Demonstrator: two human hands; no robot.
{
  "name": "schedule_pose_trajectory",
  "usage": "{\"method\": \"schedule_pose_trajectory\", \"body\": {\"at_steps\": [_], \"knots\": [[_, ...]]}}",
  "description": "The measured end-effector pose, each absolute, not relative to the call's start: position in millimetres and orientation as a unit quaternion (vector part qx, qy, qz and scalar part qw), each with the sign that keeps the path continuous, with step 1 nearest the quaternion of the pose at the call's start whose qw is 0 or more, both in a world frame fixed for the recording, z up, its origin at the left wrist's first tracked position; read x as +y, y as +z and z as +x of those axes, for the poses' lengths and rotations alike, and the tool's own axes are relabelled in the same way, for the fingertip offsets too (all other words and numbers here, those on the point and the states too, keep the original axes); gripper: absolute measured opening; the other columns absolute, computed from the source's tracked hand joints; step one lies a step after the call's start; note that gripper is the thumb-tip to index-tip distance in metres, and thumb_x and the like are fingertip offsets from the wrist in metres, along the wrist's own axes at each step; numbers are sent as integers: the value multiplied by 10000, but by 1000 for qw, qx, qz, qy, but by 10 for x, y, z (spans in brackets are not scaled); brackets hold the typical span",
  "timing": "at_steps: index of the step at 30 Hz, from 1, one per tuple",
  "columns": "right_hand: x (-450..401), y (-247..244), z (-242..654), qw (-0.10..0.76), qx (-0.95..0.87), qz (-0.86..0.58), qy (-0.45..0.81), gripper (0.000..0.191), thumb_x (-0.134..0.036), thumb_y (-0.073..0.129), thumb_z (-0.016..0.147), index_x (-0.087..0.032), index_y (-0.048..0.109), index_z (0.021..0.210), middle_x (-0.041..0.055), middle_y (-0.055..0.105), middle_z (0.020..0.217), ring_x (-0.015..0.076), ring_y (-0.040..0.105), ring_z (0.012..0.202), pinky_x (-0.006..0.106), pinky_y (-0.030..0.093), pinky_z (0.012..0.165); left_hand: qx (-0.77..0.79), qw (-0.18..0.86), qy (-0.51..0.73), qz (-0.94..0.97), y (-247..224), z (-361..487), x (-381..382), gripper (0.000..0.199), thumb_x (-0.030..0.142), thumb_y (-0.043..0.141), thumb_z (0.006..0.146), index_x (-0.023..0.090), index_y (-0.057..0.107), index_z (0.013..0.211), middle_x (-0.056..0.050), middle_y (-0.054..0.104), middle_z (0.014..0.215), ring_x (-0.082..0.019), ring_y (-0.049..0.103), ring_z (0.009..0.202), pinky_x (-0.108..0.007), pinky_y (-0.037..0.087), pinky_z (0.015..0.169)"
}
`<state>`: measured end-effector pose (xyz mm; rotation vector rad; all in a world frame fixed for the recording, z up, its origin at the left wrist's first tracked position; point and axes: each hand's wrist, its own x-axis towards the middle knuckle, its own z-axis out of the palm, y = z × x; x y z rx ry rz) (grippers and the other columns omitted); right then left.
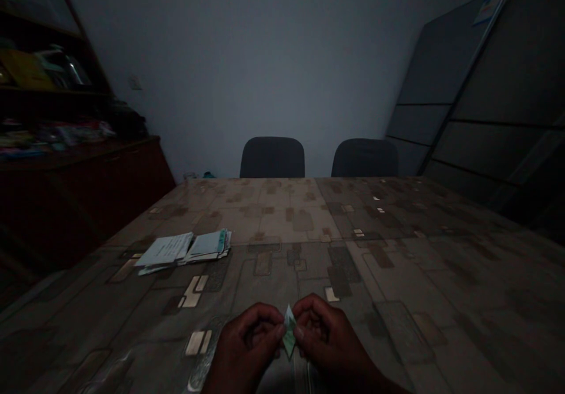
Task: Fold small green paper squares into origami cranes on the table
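Note:
Between my hands, low over the near part of the table, is a small piece of folded paper (289,336), pale green with a whitish pointed tip. It has a narrow diamond shape and points away from me. My left hand (251,342) pinches its left edge between thumb and forefinger. On the opposite edge, my right hand (324,336) grips it the same way. The other fingers of both hands curl inward, and parts of them are hidden.
A patterned cloth covers the table (309,276). Stacked paper sheets (165,250) and a second small pile (207,245) lie at the left. Two dark chairs (272,157) stand at the far edge. A loaded shelf unit (79,164) is on the left, tall panels (432,76) on the right.

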<state>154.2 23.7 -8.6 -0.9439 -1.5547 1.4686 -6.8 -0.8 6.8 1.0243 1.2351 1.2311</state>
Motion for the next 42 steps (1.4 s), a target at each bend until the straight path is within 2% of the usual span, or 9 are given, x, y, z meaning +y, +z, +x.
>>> {"method": "schedule_pose_trajectory", "body": {"at_steps": [4,8,13,20,26,33,37,42], "knots": [[233,-90,1532,395,-604,-370,585,346,-505,627,803,-171,570,872,-26,506,661,114,473,564,225,355,531,510,535,523,425,48,-68,-14,153,293,763,666,172,669,673,45,587,511,-108,517,499,-182,391,488],[207,-61,1533,402,-585,-368,601,365,-519,558,849,-176,522,967,-11,528,731,109,495,555,232,378,533,516,532,527,416,54,-55,-26,170,306,767,655,172,664,672,47,584,513,-107,520,494,-180,393,480],[187,9,1549,393,-634,-372,552,231,-347,612,797,-183,550,947,10,576,774,139,521,665,244,374,596,529,527,513,423,77,-45,-31,195,327,753,664,171,640,636,52,558,483,-104,510,470,-186,388,469],[171,39,1536,372,-664,-383,523,253,-159,592,702,-183,536,947,-34,526,685,129,513,604,237,394,568,521,543,524,399,104,-37,-47,178,316,751,672,188,630,691,68,565,493,-105,531,462,-187,386,467],[194,36,1533,374,-654,-408,516,120,-266,603,754,-177,560,822,-15,545,664,136,501,613,248,374,577,492,565,514,418,61,-64,-45,179,331,751,693,184,655,729,5,669,546,-143,590,534,-226,445,535],[215,13,1533,391,-626,-400,544,230,-391,640,771,-181,552,803,-15,524,666,138,478,611,249,355,572,478,577,516,416,47,-76,-40,224,370,766,695,185,678,785,-1,679,586,-134,600,549,-211,453,527],[203,7,1532,394,-616,-396,556,237,-398,630,789,-175,551,808,-9,542,668,140,494,620,251,351,575,479,576,512,420,59,-76,-44,249,394,758,705,179,680,803,-7,678,598,-132,598,550,-210,462,539],[220,-61,1543,392,-617,-383,565,209,-376,614,786,-183,541,816,-24,537,641,131,487,576,240,342,545,489,565,505,432,16,-90,-37,211,309,798,648,183,673,763,25,627,575,-109,559,538,-181,426,506]]}}
